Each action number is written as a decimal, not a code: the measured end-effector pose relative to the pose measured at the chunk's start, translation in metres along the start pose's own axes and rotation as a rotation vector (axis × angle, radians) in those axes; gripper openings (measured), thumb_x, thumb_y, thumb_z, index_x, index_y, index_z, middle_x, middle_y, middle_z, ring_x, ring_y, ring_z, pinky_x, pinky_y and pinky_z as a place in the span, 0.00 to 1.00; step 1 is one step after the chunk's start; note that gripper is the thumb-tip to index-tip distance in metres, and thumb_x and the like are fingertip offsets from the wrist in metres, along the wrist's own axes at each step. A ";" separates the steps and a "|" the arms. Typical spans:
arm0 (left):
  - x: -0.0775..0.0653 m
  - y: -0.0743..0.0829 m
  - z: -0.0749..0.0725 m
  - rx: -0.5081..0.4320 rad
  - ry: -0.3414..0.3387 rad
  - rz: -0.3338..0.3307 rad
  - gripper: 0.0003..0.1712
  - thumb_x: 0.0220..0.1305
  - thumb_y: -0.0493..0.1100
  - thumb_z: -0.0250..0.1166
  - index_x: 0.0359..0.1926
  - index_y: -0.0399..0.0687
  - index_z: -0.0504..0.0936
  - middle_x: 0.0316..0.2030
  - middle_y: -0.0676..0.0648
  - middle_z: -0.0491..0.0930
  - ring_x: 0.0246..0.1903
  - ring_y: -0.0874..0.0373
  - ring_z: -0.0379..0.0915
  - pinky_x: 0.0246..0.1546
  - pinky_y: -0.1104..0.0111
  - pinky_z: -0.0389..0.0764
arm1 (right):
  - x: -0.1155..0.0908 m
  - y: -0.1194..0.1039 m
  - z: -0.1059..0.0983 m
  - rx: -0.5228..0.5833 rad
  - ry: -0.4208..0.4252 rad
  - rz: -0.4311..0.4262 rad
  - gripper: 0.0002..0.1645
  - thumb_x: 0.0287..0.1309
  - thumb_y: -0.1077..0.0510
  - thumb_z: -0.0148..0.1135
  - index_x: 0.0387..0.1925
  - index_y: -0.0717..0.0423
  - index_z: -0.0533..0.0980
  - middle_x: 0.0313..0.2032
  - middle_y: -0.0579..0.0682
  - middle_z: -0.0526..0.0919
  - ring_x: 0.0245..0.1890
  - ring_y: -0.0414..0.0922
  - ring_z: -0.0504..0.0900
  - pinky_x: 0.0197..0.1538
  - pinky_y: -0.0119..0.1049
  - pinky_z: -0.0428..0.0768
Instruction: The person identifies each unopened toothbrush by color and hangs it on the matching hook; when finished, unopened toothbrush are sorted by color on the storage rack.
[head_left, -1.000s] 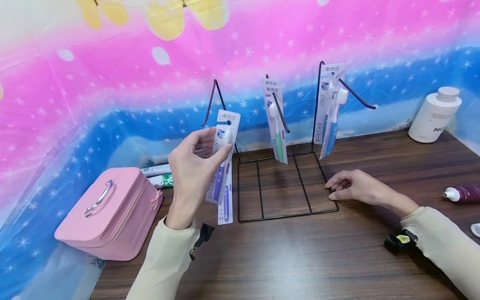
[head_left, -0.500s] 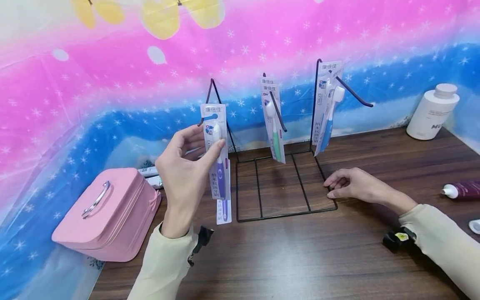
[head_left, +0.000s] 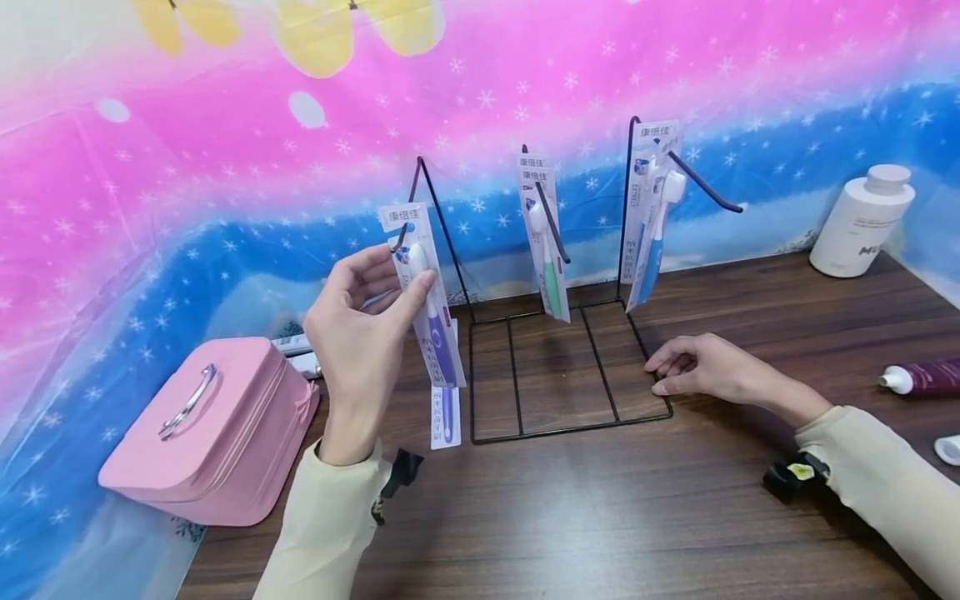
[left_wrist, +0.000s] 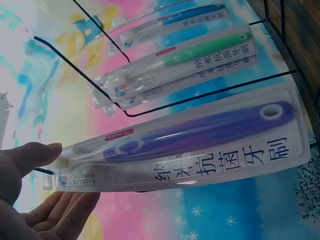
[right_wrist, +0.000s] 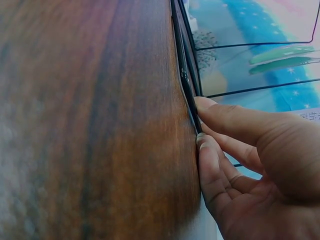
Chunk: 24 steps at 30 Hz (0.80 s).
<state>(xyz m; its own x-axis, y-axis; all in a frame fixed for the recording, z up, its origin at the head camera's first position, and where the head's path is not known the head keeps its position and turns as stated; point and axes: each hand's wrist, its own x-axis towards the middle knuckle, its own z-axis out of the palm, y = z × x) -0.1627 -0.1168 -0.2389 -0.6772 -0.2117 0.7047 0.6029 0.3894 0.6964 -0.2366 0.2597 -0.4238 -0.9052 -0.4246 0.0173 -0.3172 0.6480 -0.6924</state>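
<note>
In the head view, my left hand (head_left: 348, 333) pinches a packaged purple toothbrush (head_left: 437, 333) near its top between thumb and fingers. A hook of the black wire rack (head_left: 570, 429) passes through the hole in the card of this package. Below it, the lower end of another purple toothbrush pack (head_left: 446, 421) shows; the rest is hidden. On the middle hook hang packs with a green toothbrush (head_left: 553, 287) in front, and on the right one, blue toothbrush packs (head_left: 651, 267). My right hand (head_left: 705, 371) pinches the right edge of the rack's base, seen closer in the right wrist view.
On the left stands a pink case (head_left: 217, 425) with a metal handle, with boxes (head_left: 303, 360) partly hidden behind it. A white bottle (head_left: 862, 221), a dark red tube (head_left: 926, 377) and a white cap (head_left: 948, 450) are on the right. A patterned cloth hangs behind.
My left hand has moved left with the purple toothbrush pack, and the rack's left hook now shows through its card hole. My right hand keeps its hold on the rack.
</note>
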 end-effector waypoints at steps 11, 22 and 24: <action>0.012 -0.017 0.005 0.003 -0.009 -0.046 0.25 0.52 0.34 0.75 0.50 0.29 0.79 0.40 0.35 0.82 0.39 0.46 0.81 0.44 0.63 0.81 | -0.001 -0.003 -0.001 0.001 -0.005 0.000 0.17 0.53 0.49 0.72 0.44 0.49 0.82 0.35 0.44 0.82 0.38 0.43 0.79 0.39 0.35 0.78; 0.039 -0.066 0.019 0.044 -0.017 -0.052 0.28 0.48 0.46 0.78 0.50 0.41 0.81 0.42 0.47 0.85 0.38 0.61 0.82 0.40 0.72 0.80 | -0.001 -0.002 0.000 0.003 -0.001 -0.005 0.18 0.53 0.49 0.73 0.44 0.50 0.82 0.35 0.44 0.82 0.37 0.43 0.79 0.38 0.34 0.78; 0.043 -0.071 0.022 0.073 -0.016 -0.047 0.29 0.47 0.48 0.78 0.50 0.42 0.81 0.42 0.48 0.85 0.38 0.63 0.82 0.40 0.72 0.80 | -0.001 -0.002 0.000 0.003 -0.002 -0.006 0.17 0.53 0.50 0.73 0.44 0.50 0.82 0.35 0.44 0.82 0.37 0.43 0.79 0.38 0.34 0.78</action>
<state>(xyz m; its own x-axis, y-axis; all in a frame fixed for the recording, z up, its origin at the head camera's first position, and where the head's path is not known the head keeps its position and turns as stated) -0.2439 -0.1340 -0.2606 -0.7112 -0.2170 0.6687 0.5384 0.4435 0.7165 -0.2355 0.2587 -0.4220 -0.9030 -0.4292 0.0201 -0.3213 0.6435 -0.6948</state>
